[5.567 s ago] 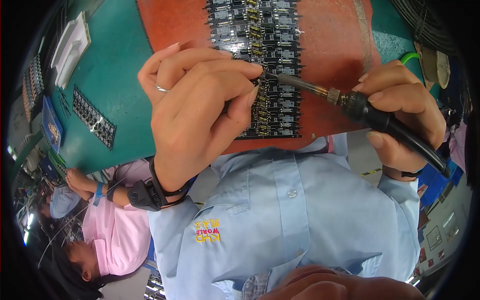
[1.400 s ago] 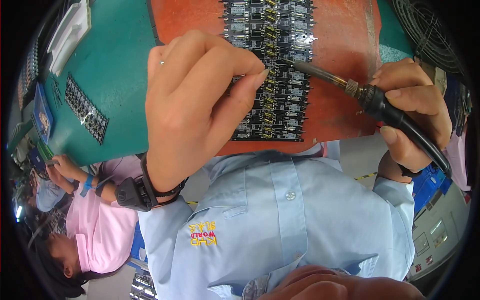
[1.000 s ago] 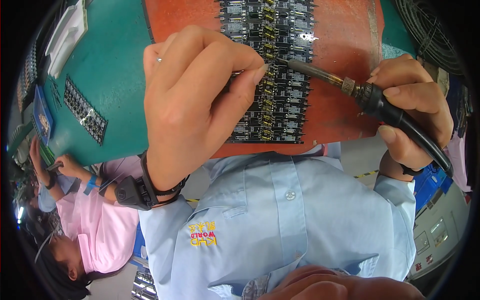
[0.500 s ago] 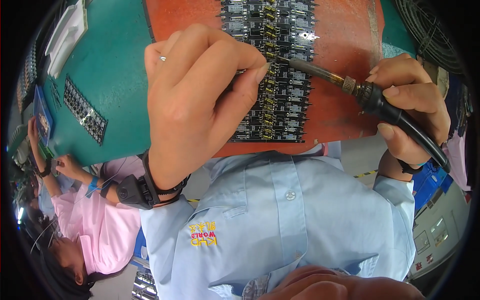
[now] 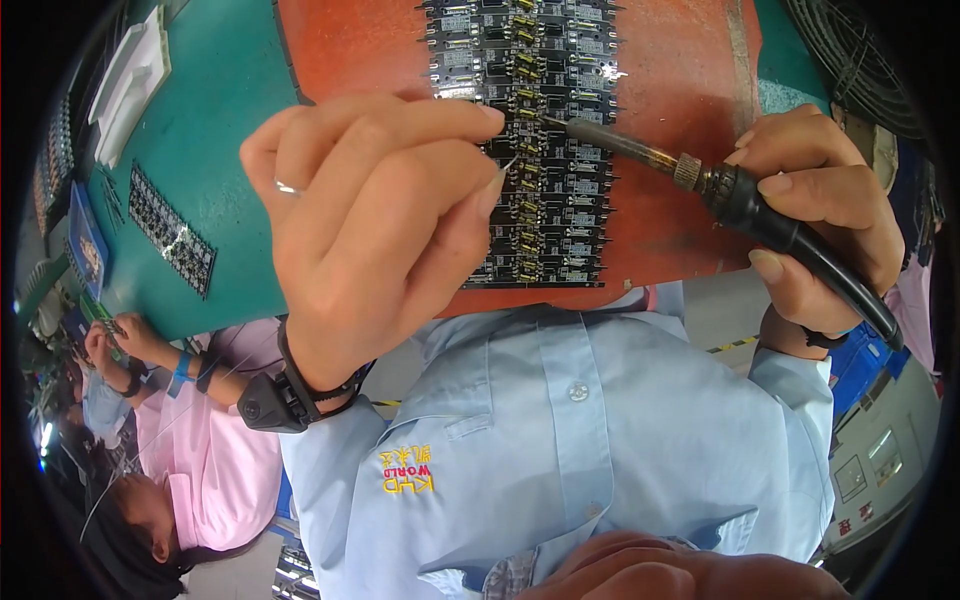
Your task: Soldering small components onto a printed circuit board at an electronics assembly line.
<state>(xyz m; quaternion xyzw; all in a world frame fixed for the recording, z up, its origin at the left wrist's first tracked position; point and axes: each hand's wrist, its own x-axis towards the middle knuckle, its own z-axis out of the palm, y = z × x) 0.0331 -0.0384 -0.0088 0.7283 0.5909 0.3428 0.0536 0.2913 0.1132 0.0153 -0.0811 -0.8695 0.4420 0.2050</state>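
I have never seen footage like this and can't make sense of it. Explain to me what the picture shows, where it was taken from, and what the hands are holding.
This is one view from a wide fisheye camera worn on a person's head, looking down at their own hands, so straight edges bend near the rim. The light blue shirt at the bottom is the wearer's own.

The right hand grips a soldering iron by its black handle, its tip on a panel of small black circuit boards. That panel lies on an orange-red mat on a green table. The left hand, wearing a ring, pinches a thin wire aimed at the same spot.

Another dark panel strip lies on the table to the left. A co-worker in pink works at lower left.
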